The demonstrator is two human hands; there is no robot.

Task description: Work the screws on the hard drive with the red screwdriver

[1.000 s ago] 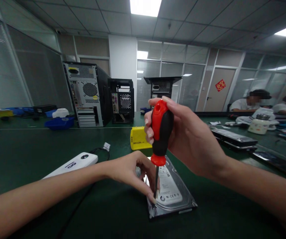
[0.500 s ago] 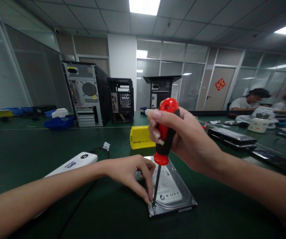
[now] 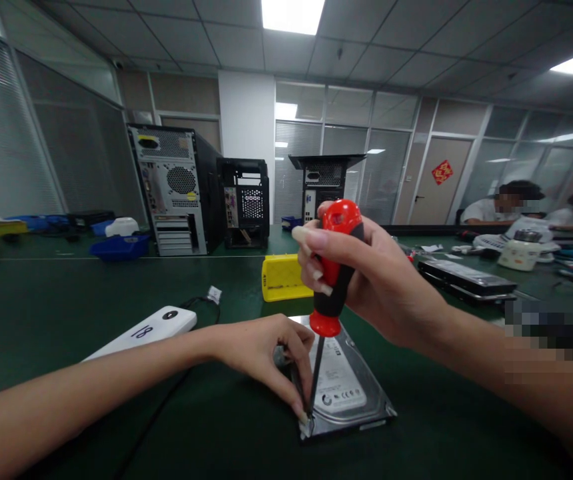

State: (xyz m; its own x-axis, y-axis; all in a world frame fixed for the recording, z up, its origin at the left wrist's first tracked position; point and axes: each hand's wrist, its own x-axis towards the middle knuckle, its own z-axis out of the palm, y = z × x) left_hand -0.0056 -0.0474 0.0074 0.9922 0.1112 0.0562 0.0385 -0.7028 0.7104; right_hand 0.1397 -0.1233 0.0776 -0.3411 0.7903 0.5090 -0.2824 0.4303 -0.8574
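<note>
A silver hard drive (image 3: 349, 377) with a white label lies flat on the green table, one corner towards me. My right hand (image 3: 381, 273) is wrapped round the red and black handle of a screwdriver (image 3: 339, 267). Its shaft points steeply down, and the tip is at the drive's near left corner. At that same corner my left hand (image 3: 271, 357) is closed in a pinch, thumb and fingertips against the drive beside the screwdriver tip. Whatever lies between those fingertips is hidden.
A yellow bin (image 3: 286, 277) stands behind the drive. On the left lies a white power strip (image 3: 146, 330) with a black cable. Computer cases (image 3: 174, 193) line the back, near a blue tray (image 3: 119, 247). More drives (image 3: 466, 277) are stacked right; people sit beyond.
The view has shifted very slightly. Both hands stay at the drive's corner, with the screwdriver at nearly the same angle.
</note>
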